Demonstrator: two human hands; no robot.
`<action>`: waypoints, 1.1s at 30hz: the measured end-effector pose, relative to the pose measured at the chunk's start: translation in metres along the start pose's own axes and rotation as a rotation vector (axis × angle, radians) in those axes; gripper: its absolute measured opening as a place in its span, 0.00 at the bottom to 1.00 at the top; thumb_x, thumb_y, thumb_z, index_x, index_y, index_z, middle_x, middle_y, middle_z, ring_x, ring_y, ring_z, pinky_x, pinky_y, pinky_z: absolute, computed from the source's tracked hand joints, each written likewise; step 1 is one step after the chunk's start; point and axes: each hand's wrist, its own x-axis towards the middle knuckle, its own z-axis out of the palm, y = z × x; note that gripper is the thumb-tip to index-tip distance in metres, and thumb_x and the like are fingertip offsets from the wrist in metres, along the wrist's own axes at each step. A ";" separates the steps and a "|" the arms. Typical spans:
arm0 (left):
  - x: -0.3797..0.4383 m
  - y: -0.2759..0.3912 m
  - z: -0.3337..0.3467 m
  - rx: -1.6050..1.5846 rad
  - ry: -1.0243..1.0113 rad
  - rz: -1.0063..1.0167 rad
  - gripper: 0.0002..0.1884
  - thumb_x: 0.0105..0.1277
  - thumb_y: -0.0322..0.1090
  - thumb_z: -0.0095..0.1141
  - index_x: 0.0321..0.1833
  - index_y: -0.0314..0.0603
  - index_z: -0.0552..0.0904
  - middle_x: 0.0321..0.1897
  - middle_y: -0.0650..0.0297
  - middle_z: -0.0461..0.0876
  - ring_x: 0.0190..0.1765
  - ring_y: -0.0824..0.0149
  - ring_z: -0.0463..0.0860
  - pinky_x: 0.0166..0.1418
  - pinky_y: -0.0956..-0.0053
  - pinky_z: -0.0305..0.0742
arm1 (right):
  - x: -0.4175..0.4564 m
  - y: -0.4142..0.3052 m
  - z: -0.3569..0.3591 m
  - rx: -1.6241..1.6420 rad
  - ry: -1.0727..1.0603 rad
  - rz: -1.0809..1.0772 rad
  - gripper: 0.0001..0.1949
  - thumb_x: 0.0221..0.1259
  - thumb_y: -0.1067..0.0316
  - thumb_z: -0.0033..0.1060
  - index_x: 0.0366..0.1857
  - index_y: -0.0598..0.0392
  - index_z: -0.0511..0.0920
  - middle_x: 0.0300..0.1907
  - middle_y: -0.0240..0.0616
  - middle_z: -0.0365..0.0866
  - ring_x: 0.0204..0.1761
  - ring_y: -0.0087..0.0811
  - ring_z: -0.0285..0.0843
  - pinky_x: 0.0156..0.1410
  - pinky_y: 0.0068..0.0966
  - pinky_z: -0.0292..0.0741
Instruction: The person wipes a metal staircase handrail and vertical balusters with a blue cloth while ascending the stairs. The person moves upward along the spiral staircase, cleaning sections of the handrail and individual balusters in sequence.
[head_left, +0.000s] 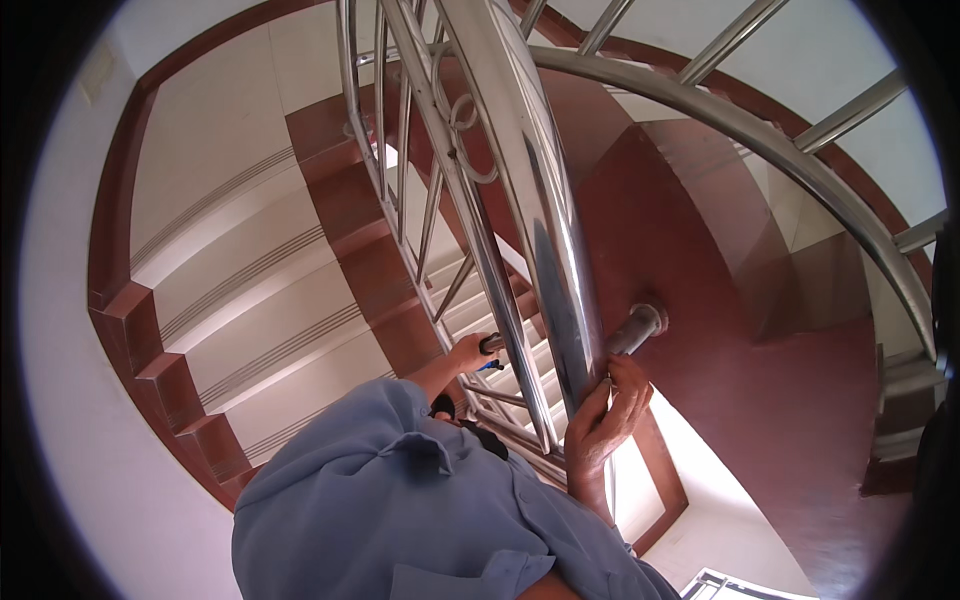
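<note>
A thick polished stainless-steel handrail (559, 247) runs down through the middle of the head view toward my body. My right hand (609, 412) is against its right side near the low end. Its thumb and fingertips touch the steel; whether they grip it I cannot tell. To the left of the rail, my left hand (469, 354) is closed around a dark-ended cylindrical object (491, 343), whose exact kind is unclear. Just below that hand shows a small blue item (491, 366), partly hidden. Thinner balusters (424, 217) and ring ornaments (463, 112) fill the railing.
Cream stair treads (255, 247) with grooved edges and red-brown borders descend on the left, beside a white wall (60, 300). A red-brown landing surface (675, 247) lies on the right, with a flanged metal post (637, 328). A curved steel rail (750, 112) sweeps across the upper right.
</note>
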 end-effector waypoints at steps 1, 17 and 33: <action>-0.001 0.000 0.003 -0.020 0.032 -0.015 0.20 0.63 0.44 0.70 0.55 0.45 0.87 0.42 0.48 0.91 0.50 0.47 0.90 0.54 0.54 0.82 | 0.000 -0.001 0.001 0.015 0.011 -0.007 0.13 0.69 0.83 0.49 0.52 0.66 0.79 0.54 0.53 0.83 0.58 0.52 0.79 0.67 0.45 0.72; -0.077 0.142 -0.082 -1.205 -0.178 0.023 0.34 0.65 0.18 0.64 0.76 0.39 0.75 0.62 0.58 0.84 0.64 0.61 0.83 0.73 0.65 0.75 | 0.000 0.000 0.002 0.036 0.052 -0.027 0.12 0.69 0.84 0.50 0.51 0.66 0.80 0.53 0.52 0.84 0.54 0.50 0.80 0.61 0.42 0.74; -0.079 0.245 -0.141 -0.843 0.590 -0.004 0.30 0.80 0.66 0.52 0.60 0.42 0.74 0.41 0.64 0.70 0.44 0.72 0.71 0.51 0.73 0.70 | -0.001 0.001 0.000 0.068 0.054 -0.014 0.12 0.68 0.84 0.50 0.51 0.66 0.80 0.53 0.52 0.83 0.55 0.51 0.80 0.60 0.43 0.76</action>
